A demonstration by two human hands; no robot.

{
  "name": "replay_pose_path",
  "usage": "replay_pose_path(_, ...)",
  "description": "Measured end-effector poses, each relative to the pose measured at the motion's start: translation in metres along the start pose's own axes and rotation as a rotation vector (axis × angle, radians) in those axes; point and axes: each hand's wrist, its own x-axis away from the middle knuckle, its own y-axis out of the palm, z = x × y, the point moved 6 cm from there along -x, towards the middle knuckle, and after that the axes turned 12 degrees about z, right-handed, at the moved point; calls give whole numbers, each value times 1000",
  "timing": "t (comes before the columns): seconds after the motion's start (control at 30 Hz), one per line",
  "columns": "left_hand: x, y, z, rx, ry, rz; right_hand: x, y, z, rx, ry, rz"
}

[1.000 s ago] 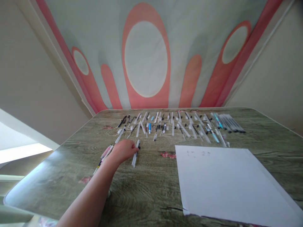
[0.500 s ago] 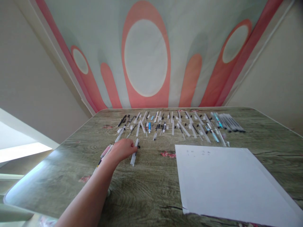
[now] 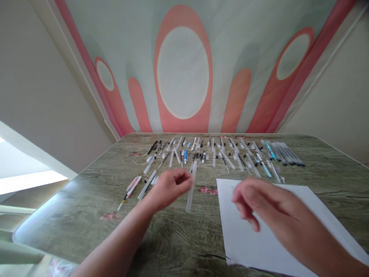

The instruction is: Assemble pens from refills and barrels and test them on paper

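My left hand is closed, with thumb and fingers pinching a clear pen barrel. The barrel stands nearly upright in the view, slightly blurred. Over the sheet of white paper hangs my right hand, its fingers loosely curled and apart, and nothing shows in them. To the left of my left hand lie clear pen parts with a white cap beside them. Farther left are a pink pen and a white pen.
Two rows of taken-apart pens, with barrels, refills and caps, spread across the far part of the wood-grain table. A blue-and-white pen piece lies among them. Whole grey pens are lined up at the far right. A patterned backdrop rises behind.
My left hand has moved right, carrying the pen barrel away from where it was among the near parts. My right hand has come into view over the paper. The camera view has shifted slightly.
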Motion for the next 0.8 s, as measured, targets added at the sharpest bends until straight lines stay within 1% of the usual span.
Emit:
replay_pose_path(0.07, 13, 25, 17, -36, 74, -39, -23, 31, 2, -7, 97, -126)
replay_pose_path(0.1, 18, 36, 23, -68, 114, -45, -29, 43, 7, -11, 133, -166)
replay_pose_path(0.13, 23, 46, 26, -90, 150, -64, -32, 53, 14, -17, 144, -178)
replay_pose_path(0.17, 27, 55, 27, -109, 173, -76, -34, 59, 22, -13, 155, -166)
replay_pose_path(0.23, 32, 67, 26, -137, 202, -96, -32, 66, 40, -21, 189, -148)
replay_pose_path(0.3, 33, 72, 24, -156, 228, -121, -29, 68, 55, -50, 232, -152)
replay_pose_path(0.33, 33, 72, 23, -170, 243, -133, -29, 67, 60, -57, 251, -157)
replay_pose_path(0.4, 29, 64, 19, -242, 260, -133, -30, 65, 66, -45, 279, -157)
replay_pose_path(0.47, 19, 46, 7, -400, 221, -84, -33, 61, 69, -15, 299, -139)
replay_pose_path(0.5, 14, 33, -3, -506, 165, -47, -34, 59, 70, -2, 305, -127)
replay_pose_path(0.57, 3, 5, -26, -737, 3, 24, -35, 55, 72, 12, 310, -106)
replay_pose_path(0.63, -3, -15, -50, -890, -147, -3, -36, 54, 74, 15, 303, -98)
replay_pose_path(0.67, -4, -22, -60, -925, -206, -38, -35, 54, 75, 11, 301, -100)
replay_pose_path(0.7, -6, -26, -68, -937, -236, -62, -35, 54, 76, 7, 303, -103)
replay_pose_path(0.8, -8, -27, -78, -929, -269, -109, -34, 55, 78, -1, 311, -113)
